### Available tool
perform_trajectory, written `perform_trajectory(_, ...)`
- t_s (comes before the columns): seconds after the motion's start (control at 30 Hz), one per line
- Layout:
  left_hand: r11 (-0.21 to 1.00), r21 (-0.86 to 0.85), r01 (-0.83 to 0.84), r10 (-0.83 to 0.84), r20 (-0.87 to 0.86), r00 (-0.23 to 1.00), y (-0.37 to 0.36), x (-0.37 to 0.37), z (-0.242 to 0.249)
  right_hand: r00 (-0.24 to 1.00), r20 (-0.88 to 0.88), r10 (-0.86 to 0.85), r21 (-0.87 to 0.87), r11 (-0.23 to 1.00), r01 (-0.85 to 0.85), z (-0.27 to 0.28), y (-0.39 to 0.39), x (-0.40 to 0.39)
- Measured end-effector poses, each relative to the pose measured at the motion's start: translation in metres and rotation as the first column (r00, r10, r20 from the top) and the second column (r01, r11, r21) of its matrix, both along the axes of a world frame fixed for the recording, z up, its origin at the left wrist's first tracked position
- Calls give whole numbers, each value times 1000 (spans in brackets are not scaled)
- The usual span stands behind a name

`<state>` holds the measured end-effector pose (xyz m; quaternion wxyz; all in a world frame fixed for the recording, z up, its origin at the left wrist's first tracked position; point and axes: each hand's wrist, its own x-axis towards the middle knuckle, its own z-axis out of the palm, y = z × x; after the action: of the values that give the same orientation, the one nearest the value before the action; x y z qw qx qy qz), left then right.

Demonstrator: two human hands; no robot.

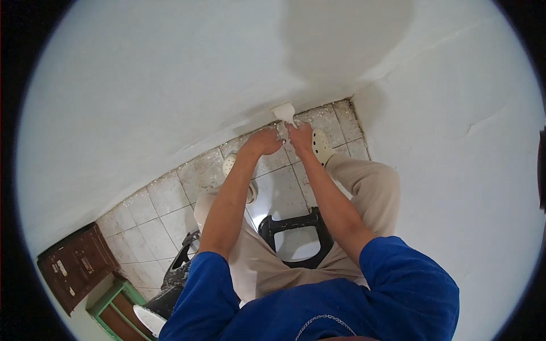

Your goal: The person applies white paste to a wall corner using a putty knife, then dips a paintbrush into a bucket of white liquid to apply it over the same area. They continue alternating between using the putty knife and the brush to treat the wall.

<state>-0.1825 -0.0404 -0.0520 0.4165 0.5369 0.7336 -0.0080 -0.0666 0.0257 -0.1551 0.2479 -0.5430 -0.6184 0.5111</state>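
Scraper: a small flat white blade (283, 111) low down at the foot of the wall, right where wall and floor meet, with both hands bunched just behind it.
Right hand: the right hand (300, 136) is curled closed around the scraper's handle end, knuckles up, arm stretched straight out.
Left hand: the left hand (263, 141) is closed too, pressed against the right one; whether it grips the handle itself I cannot tell.
Wall: white wall (170, 74), smooth, meeting a second white wall (455, 113) in the corner just beside the hands.
Floor: pale tiled floor (165, 196), speckled and grimy along the wall's base.
Feet: pale clogs, one (320, 145) just beside the right hand, the other (230, 163) under the left forearm.
Stool: a black plastic stool (296, 227) under the person's legs.
Further off: a brown box (77, 267) and a green frame (114, 301) by the left wall, well apart from the hands.
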Motion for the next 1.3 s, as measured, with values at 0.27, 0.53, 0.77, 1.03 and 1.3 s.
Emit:
perform_trajectory(0.27, 1000, -16, -8, 8, -6, 1000, -11, -9, 19, 1000, 25, 14, -151, 988, -10, 67, -16, 24)
perform_trajectory(0.53, 999, -21, -37, 37, -18, 999, -25, -21, 12, 986, 160, 47, -199, 980, -15, 3, 6, 4)
perform_trajectory(0.77, 998, -46, -51, 51, -7, 999, -21, -27, 11, 997, 3, -74, -231, 970, 73, 80, -10, 20)
perform_trajectory(1.03, 995, -63, -72, 73, 22, 997, -25, -26, 10, 938, 344, -48, -153, 983, 107, -89, -23, 37)
perform_trajectory(1.3, 992, -126, -15, 14, -2, 1000, -20, -19, 5, 960, 229, 164, -91, 985, -146, -167, -31, 22)
